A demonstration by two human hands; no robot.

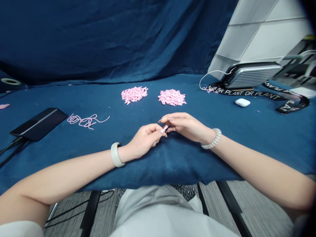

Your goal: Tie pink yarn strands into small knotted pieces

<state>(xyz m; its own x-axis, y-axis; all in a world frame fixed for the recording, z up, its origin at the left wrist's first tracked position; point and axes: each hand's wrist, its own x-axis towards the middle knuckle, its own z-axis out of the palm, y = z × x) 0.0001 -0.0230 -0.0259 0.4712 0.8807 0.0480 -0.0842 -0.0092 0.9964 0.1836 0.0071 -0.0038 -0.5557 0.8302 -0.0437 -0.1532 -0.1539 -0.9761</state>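
My left hand (145, 140), with a pale band at its wrist, pinches a small pink piece (165, 127) between thumb and forefinger. My right hand (185, 125), with a beaded-looking bracelet, curves over from the right, its fingertips meeting or nearly meeting the same piece. Whether the right fingers also grip it cannot be made out. Beyond the hands lie two heaps of small pink pieces, the left heap (134, 95) and the right heap (172, 97). Tangled pink string (85, 121) rests to the left of my left hand.
On the blue cloth-covered table (118, 131), a black device (39, 123) with cables lies at left. At right are a white case (242, 102), a lettered black strap (249, 93) and a silver ribbed box (256, 76). Blue cloth hangs behind.
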